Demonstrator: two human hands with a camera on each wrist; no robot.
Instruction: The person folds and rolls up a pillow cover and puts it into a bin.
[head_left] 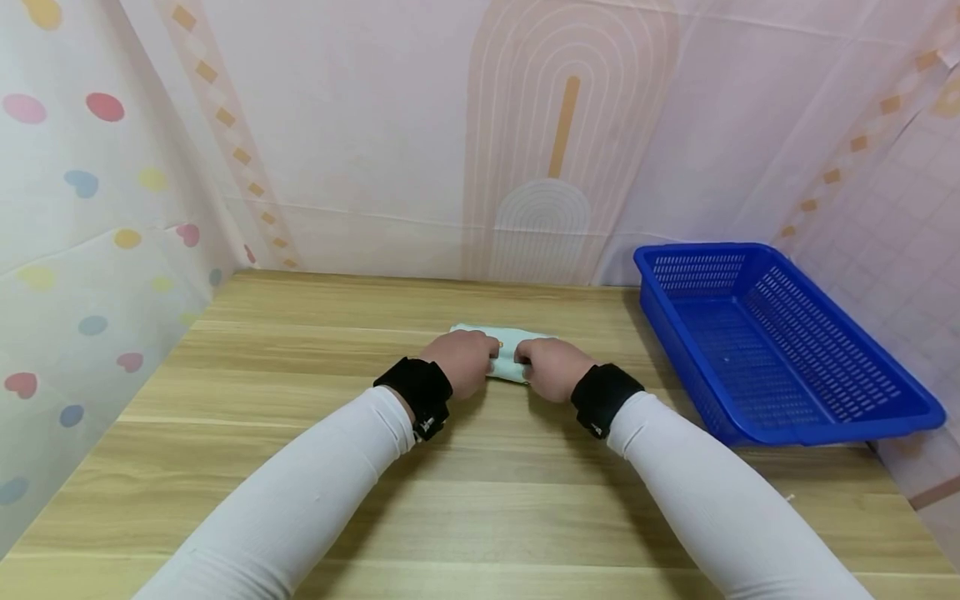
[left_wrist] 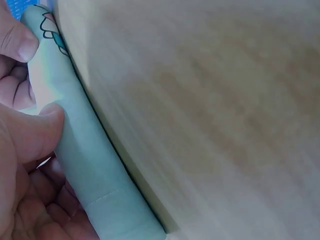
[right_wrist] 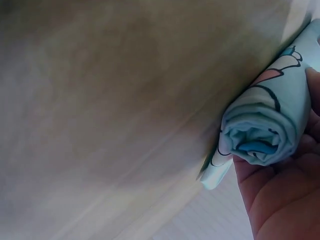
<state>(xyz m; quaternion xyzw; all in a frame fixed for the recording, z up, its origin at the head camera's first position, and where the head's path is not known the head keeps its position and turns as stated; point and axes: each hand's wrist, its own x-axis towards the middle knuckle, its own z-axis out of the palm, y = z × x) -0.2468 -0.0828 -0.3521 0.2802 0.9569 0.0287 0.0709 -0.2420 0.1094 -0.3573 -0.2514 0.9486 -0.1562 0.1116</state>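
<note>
A pale mint-green rolled cloth [head_left: 508, 365] lies across the wooden table in front of me. Its coiled end shows in the right wrist view, where the rolled cloth [right_wrist: 257, 135] carries a cartoon print with black outlines and a short flap sticks out beneath the coil. My left hand [head_left: 460, 362] holds the left part, its thumb on the roll and its fingers curled behind. On the right part, my right hand [head_left: 558, 368] grips the roll in the same way. In the left wrist view both thumbs touch the smooth side of the roll, close together.
A blue plastic basket [head_left: 678, 367] with slotted walls stands on the table at the right. The wooden table [head_left: 480, 517] reaches back to a patterned cloth backdrop [head_left: 360, 167]. More patterned cloth hangs along the left and right sides.
</note>
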